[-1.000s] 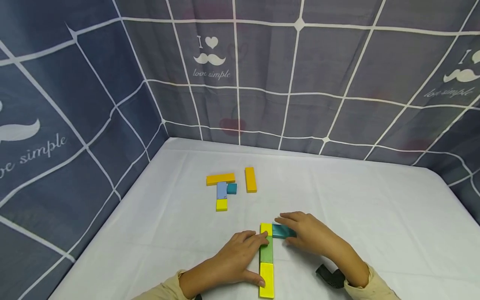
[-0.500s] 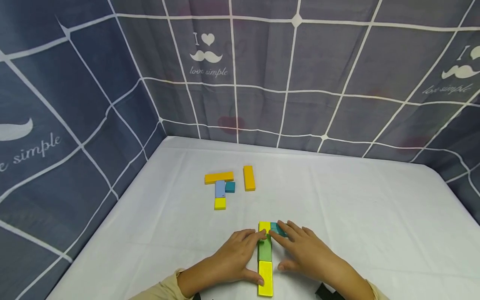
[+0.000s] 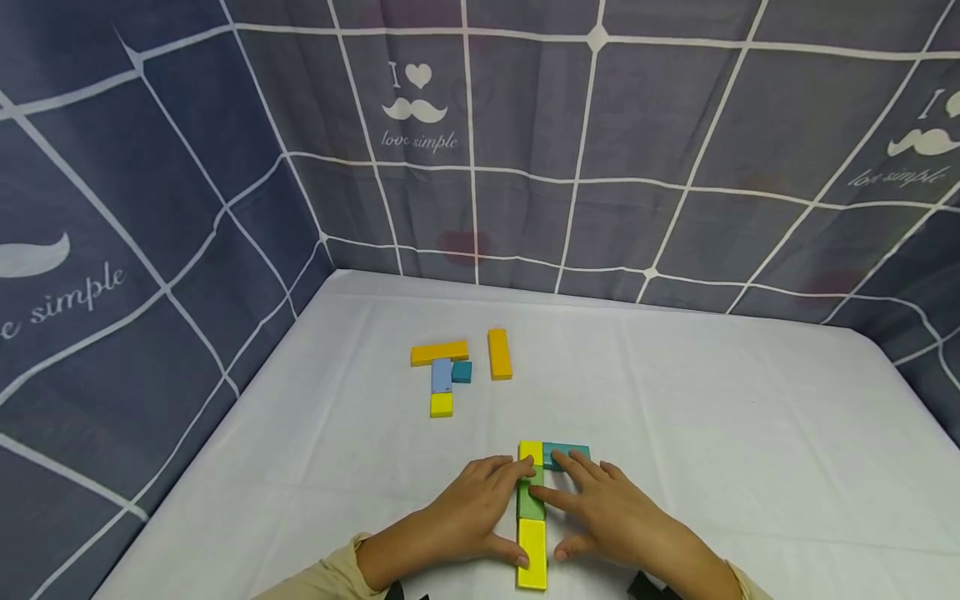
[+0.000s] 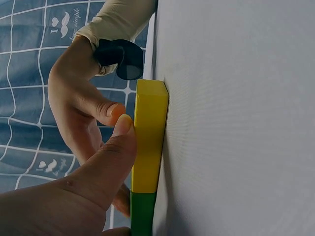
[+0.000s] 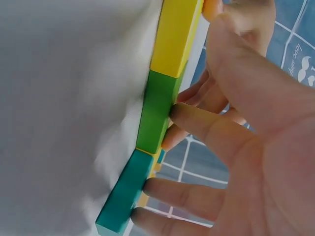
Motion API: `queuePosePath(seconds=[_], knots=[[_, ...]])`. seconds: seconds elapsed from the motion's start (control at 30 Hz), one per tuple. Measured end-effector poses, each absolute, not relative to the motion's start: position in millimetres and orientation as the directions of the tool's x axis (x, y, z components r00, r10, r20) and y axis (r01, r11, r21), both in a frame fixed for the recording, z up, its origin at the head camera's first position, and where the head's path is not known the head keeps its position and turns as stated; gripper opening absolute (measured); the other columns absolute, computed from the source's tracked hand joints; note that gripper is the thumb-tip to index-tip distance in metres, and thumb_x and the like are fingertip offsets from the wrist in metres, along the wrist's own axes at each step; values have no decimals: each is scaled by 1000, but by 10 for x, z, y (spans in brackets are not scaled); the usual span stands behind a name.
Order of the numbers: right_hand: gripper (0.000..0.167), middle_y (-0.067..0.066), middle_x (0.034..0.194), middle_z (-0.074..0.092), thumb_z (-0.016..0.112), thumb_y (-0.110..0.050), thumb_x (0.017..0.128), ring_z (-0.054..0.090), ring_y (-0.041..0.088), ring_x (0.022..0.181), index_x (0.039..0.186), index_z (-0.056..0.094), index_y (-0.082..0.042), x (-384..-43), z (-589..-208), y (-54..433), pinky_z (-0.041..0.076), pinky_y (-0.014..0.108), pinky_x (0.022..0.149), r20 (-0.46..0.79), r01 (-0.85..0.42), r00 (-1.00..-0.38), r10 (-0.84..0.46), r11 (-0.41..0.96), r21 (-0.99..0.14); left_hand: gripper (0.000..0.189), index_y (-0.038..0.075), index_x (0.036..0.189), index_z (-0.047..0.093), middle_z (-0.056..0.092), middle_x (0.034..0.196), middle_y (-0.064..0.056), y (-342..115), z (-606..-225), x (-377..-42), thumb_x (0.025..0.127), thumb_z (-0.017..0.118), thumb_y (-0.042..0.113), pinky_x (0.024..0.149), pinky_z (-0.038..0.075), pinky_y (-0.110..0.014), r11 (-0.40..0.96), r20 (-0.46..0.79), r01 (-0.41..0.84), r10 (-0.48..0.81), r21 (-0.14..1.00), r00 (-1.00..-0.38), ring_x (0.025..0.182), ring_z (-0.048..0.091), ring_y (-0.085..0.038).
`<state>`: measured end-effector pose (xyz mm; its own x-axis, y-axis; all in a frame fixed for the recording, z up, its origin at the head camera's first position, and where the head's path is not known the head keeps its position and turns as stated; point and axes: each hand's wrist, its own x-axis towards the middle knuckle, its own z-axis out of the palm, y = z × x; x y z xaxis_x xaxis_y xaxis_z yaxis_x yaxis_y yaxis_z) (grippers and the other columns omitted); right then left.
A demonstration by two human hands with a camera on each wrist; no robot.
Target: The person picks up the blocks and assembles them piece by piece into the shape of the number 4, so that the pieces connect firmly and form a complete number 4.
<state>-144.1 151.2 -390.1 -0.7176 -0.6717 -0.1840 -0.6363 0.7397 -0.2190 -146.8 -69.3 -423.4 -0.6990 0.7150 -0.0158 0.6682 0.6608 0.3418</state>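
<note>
In the head view several blocks form a column near the table's front: a long yellow block (image 3: 534, 546), a green block (image 3: 531, 505) beyond it, then a yellow block (image 3: 530, 450) at the far end. A teal block (image 3: 579, 449) sticks out rightward from that far end. My left hand (image 3: 467, 514) lies along the column's left side, thumb touching the long yellow block. Its index finger reaches over the green block's far end. On the right side, my right hand (image 3: 618, 510) spreads its fingers, touching the green block and the teal block.
Farther back lie an orange block (image 3: 438, 353), a blue block (image 3: 442, 376), a small teal block (image 3: 462, 372) and a yellow block (image 3: 442, 405) in a cluster. Another orange block (image 3: 499, 354) stands apart to their right. A checked curtain (image 3: 525, 142) borders the white table (image 3: 712, 400).
My right hand has come nearer over the column, from holding the teal block's side to touching teal and green with spread fingers. The left hand stays in place.
</note>
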Motion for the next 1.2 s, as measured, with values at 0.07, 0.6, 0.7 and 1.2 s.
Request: queuePosePath(seconds=[0.07, 0.6, 0.7, 1.2], knots=[[70, 19, 141, 36, 51, -68, 71, 36, 38, 128, 131, 49, -31, -1445, -3901, 1516, 36, 60, 92, -187, -641, -713, -675, 737, -217, 93, 14, 138, 26, 38, 141, 1, -693, -4236, -1473, 70, 49, 73, 105, 31, -41, 657, -11, 673, 718, 339, -696, 129, 35, -23], [74, 21, 138, 42, 49, -71, 70, 40, 39, 126, 128, 53, -25, -1421, -3908, 1409, 36, 59, 94, -178, -641, -730, -660, 751, -154, 89, 19, 138, 28, 36, 143, -2, -699, -4237, -1492, 70, 50, 73, 104, 34, -40, 650, 18, 693, 726, 311, -688, 127, 38, -21], [74, 21, 138, 41, 50, -70, 70, 39, 39, 126, 128, 53, -25, -1417, -3916, 1403, 36, 61, 93, -183, -631, -736, -652, 758, -163, 88, 18, 137, 28, 37, 143, -3, -698, -4235, -1487, 70, 51, 72, 103, 34, -39, 646, 19, 698, 730, 311, -684, 126, 39, -21], [73, 23, 139, 38, 56, -67, 68, 36, 45, 126, 127, 51, -24, -1411, -3983, 1386, 31, 68, 91, -164, -602, -757, -633, 773, -202, 88, 18, 136, 29, 37, 143, -3, -698, -4233, -1482, 70, 53, 71, 104, 33, -38, 640, 36, 711, 736, 290, -677, 126, 39, -20]])
